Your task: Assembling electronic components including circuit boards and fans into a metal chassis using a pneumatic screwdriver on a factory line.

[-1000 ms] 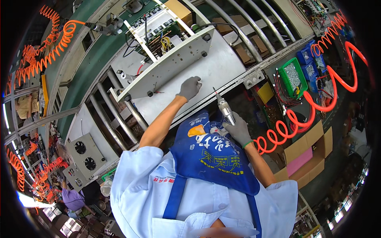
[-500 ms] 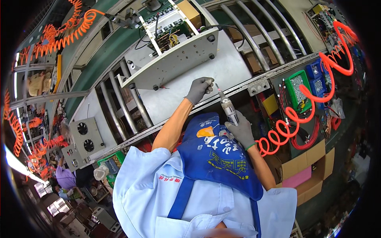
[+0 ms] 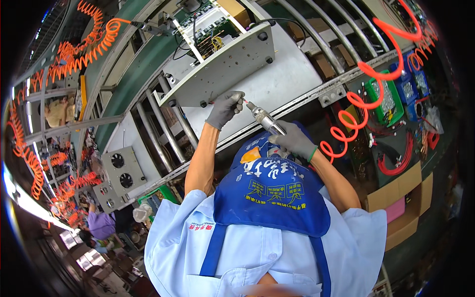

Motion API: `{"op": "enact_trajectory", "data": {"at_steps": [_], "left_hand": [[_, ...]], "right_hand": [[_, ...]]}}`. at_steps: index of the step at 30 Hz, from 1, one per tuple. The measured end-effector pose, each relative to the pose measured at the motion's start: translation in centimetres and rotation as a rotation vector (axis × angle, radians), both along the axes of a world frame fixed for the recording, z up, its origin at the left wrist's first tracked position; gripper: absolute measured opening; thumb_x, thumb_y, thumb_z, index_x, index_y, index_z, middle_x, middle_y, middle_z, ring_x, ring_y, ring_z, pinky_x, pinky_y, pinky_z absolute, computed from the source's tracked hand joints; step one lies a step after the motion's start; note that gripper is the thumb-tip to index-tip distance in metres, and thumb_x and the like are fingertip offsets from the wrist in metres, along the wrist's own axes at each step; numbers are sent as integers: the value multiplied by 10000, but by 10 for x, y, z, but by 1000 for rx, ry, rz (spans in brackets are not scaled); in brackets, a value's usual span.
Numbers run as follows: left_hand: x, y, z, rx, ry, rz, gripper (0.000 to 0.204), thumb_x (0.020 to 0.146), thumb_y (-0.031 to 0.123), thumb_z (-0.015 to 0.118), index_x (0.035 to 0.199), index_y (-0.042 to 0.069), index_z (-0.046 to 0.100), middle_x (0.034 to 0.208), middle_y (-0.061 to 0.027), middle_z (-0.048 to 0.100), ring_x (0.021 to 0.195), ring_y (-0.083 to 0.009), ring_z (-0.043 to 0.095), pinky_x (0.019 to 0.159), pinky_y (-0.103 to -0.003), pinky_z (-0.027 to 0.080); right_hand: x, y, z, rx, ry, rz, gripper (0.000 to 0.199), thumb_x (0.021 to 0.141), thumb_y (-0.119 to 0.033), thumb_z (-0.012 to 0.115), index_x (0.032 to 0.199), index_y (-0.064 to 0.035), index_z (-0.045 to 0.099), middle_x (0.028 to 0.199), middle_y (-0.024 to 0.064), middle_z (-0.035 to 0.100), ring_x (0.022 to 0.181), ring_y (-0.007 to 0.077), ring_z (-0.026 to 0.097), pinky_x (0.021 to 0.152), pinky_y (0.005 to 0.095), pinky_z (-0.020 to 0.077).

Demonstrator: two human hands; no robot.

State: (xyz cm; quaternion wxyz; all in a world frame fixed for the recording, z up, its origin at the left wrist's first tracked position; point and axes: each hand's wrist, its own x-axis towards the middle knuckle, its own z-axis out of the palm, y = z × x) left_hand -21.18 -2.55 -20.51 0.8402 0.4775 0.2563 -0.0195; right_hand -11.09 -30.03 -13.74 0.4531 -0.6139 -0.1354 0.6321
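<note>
My right hand point(image 3: 294, 140), in a grey glove, is wrapped round a silver air screwdriver point(image 3: 266, 119) with an orange coiled hose point(image 3: 338, 132) behind it. The tool points up and left. Its bit reaches the fingertips of my left hand point(image 3: 226, 109), also gloved in grey. Those fingers are pinched together, and anything between them is too small to make out. Just beyond my left hand, a grey metal chassis point(image 3: 223, 70) stands tilted, its panel with dark rubber feet facing me. Green circuit boards point(image 3: 217, 30) and yellow wires show inside it.
A metal plate point(image 3: 289, 74) lies under the chassis on the roller conveyor point(image 3: 324, 34). To the right are a green bin of screws point(image 3: 391, 101), blue bins point(image 3: 408, 91), red cables point(image 3: 396, 161) and an open carton point(image 3: 410, 213). A panel with fans point(image 3: 121, 173) stands left.
My left hand has moved left, close to the chassis's lower edge. My right hand has brought the screwdriver up and left, so its bit now meets the left fingertips. The view has shifted slightly.
</note>
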Motion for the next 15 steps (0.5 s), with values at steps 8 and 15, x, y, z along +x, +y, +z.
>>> {"op": "enact_trajectory", "data": {"at_steps": [8, 15], "left_hand": [[-2, 21, 89, 1001, 313, 75, 225, 915, 203, 604, 1020, 13, 662, 815, -73, 670, 638, -88, 612, 548, -241, 480], [4, 78, 116, 1936, -86, 323, 192, 917, 201, 603, 980, 31, 666, 848, -129, 628, 751, -265, 617, 708, -346, 489]], "right_hand": [[-24, 56, -49, 95, -494, -132, 424, 728, -315, 670, 1041, -39, 592, 875, 193, 658, 835, 345, 646, 765, 412, 497], [-24, 103, -69, 22, -522, -72, 453, 710, -319, 653, 1054, -34, 579, 937, 221, 662, 909, 375, 640, 816, 431, 492]]}}
